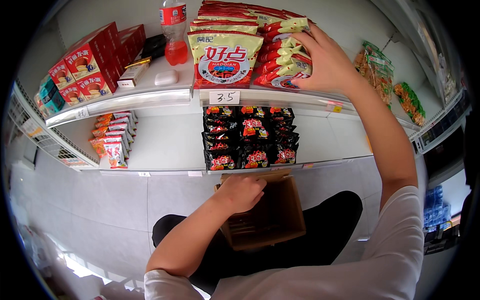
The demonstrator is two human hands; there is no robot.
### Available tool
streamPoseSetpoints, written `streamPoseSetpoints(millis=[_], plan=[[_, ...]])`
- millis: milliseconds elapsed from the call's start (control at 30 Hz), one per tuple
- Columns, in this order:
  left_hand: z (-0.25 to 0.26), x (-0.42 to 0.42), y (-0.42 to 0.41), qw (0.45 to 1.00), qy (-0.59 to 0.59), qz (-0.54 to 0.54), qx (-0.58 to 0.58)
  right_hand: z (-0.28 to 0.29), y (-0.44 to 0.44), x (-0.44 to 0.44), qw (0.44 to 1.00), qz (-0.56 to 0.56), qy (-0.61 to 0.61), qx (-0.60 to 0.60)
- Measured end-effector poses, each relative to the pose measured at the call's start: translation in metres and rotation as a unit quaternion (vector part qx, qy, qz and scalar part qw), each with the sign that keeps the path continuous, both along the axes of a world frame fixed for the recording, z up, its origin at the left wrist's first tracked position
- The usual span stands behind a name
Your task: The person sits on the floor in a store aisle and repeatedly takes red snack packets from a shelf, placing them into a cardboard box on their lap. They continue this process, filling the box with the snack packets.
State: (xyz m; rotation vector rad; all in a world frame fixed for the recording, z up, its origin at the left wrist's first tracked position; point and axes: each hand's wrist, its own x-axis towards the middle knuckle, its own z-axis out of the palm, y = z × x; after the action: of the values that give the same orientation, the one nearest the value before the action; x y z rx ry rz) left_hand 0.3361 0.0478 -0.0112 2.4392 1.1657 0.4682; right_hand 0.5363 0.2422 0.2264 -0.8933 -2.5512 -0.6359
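Note:
My right hand (325,60) grips a stack of red and yellow snack bags (283,71) on the upper shelf, its thumb low at the front and its fingers over the upper bags. Directly left of that stack, a row of matching bags (225,60) stands upright, one behind another. Over the left rim of an open cardboard box (296,206) is my left hand (242,193), its fingers curled; whether it holds the rim or something inside cannot be told. Flat packets (243,227) lie in the shaded box, which rests between my knees.
Black snack packets (255,157) are stacked on the lower shelf (165,150), with small orange and white packets (116,152) farther left. The upper shelf also bears red boxes (86,60), a bottle of red drink (175,37), a white case (166,77) and green-topped bags (378,71) at right.

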Motion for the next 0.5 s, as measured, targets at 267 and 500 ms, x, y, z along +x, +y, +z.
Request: streamPoseSetpoints(millis=[267, 500], plan=[[-0.005, 0.001, -0.001, 1.0, 0.0, 0.002, 0.021, -0.045, -0.026, 0.03, 0.977, -0.013, 0.202, 0.07], [-0.003, 0.004, 0.002, 0.999, 0.026, 0.002, -0.024, -0.082, -0.008, 0.053, 0.873, 0.073, 0.479, -0.051]])
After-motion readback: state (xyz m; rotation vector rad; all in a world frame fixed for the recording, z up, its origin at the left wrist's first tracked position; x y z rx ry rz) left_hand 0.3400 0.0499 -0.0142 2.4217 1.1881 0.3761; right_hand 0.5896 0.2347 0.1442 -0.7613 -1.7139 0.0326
